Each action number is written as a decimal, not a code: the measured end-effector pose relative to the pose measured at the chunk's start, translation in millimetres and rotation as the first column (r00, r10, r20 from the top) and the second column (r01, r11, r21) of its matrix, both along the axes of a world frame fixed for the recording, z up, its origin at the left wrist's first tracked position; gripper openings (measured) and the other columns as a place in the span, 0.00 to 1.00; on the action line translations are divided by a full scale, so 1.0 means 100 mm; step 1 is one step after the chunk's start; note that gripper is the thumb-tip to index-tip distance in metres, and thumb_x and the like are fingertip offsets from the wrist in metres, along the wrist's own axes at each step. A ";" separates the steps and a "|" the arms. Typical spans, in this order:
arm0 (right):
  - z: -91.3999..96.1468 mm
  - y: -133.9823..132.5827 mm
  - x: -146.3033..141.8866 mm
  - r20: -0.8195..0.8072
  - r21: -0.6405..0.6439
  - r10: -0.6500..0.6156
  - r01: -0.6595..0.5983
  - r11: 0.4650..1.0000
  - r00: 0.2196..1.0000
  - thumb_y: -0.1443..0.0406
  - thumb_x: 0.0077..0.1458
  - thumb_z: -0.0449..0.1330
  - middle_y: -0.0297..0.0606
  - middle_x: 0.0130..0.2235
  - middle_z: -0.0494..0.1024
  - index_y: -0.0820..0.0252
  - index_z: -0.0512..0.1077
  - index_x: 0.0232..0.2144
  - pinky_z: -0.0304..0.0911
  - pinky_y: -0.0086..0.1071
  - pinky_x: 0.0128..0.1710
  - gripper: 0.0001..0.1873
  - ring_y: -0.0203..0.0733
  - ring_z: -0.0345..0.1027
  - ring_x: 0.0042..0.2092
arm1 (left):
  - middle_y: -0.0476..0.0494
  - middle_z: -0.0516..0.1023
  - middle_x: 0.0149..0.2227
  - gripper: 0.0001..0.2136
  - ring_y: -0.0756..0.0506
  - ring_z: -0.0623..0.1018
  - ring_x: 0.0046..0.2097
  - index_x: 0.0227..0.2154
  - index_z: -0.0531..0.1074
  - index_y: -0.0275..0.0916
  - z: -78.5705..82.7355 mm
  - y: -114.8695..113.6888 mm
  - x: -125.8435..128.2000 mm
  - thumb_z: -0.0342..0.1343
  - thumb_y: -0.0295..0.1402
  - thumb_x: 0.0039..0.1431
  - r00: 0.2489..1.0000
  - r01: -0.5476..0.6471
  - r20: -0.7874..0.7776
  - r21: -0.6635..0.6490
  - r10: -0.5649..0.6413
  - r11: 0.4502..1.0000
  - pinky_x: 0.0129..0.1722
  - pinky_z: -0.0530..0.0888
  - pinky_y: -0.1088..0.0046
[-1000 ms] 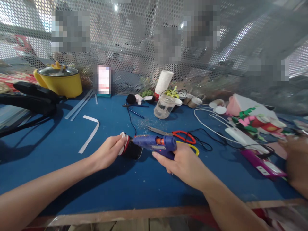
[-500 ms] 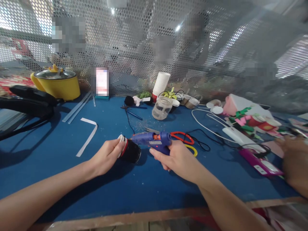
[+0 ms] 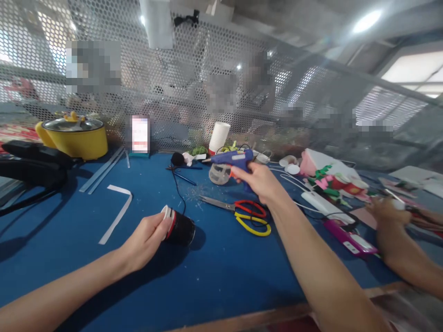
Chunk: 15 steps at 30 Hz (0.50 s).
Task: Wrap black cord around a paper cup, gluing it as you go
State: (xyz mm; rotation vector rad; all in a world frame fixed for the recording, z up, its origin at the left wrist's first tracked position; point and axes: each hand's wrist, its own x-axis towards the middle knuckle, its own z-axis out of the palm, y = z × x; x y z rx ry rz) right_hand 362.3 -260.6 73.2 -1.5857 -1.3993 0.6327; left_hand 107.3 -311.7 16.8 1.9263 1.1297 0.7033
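My left hand (image 3: 147, 240) grips a small paper cup (image 3: 179, 229) by its white rim; the cup lies tilted on its side, its body wrapped in black with a red band near the rim. A black cord (image 3: 180, 191) runs from near the cup to a black ball of yarn or thread (image 3: 177, 159). My right hand (image 3: 260, 182) is closed around the handle of a blue glue gun (image 3: 233, 158), raised before a clear plastic jar (image 3: 219, 174), nozzle pointing left. Below it lie scissors (image 3: 238, 210) with red and yellow handles.
A white paper strip (image 3: 119, 216) lies left of the cup. Farther left are a yellow electric pot (image 3: 78, 140) and a phone (image 3: 140, 134). On the right are a purple power strip (image 3: 349, 237), paper flowers (image 3: 339, 182) and another person's hand (image 3: 391, 216). A perforated metal screen (image 3: 187, 83) stands behind.
My right hand has lifted the glue gun away from the cup, up and toward the back, uncovering the scissors. The left hand still holds the cup. The camera view has shifted.
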 end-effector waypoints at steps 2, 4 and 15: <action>0.06 0.27 0.09 0.002 -0.027 -0.040 0.040 0.999 0.999 0.62 0.52 0.52 0.34 0.23 0.69 0.66 0.67 0.25 0.59 0.25 0.24 0.12 0.29 0.61 0.22 | 0.53 0.55 0.20 0.16 0.52 0.57 0.24 0.19 0.55 0.38 0.00 0.00 0.00 0.35 0.40 0.58 1.000 -0.003 -0.002 0.007 0.003 1.000 0.24 0.58 0.76; 0.07 0.50 0.14 0.015 -0.101 -0.064 0.065 0.993 0.998 0.63 0.56 0.49 0.36 0.26 0.70 0.68 0.67 0.30 0.61 0.27 0.25 0.13 0.30 0.63 0.23 | 0.53 0.55 0.20 0.16 0.52 0.57 0.24 0.19 0.55 0.38 0.00 0.00 0.00 0.35 0.41 0.57 1.000 -0.002 -0.002 0.011 0.002 1.000 0.24 0.58 0.76; 0.17 0.51 0.19 0.300 -0.075 -0.207 0.239 0.968 0.931 0.56 0.49 0.54 0.52 0.32 0.73 0.68 0.71 0.26 0.61 0.35 0.31 0.17 0.50 0.67 0.39 | 0.53 0.55 0.20 0.16 0.52 0.56 0.24 0.18 0.55 0.38 0.00 0.00 0.00 0.35 0.39 0.58 1.000 0.004 0.013 0.032 -0.004 0.999 0.24 0.58 0.76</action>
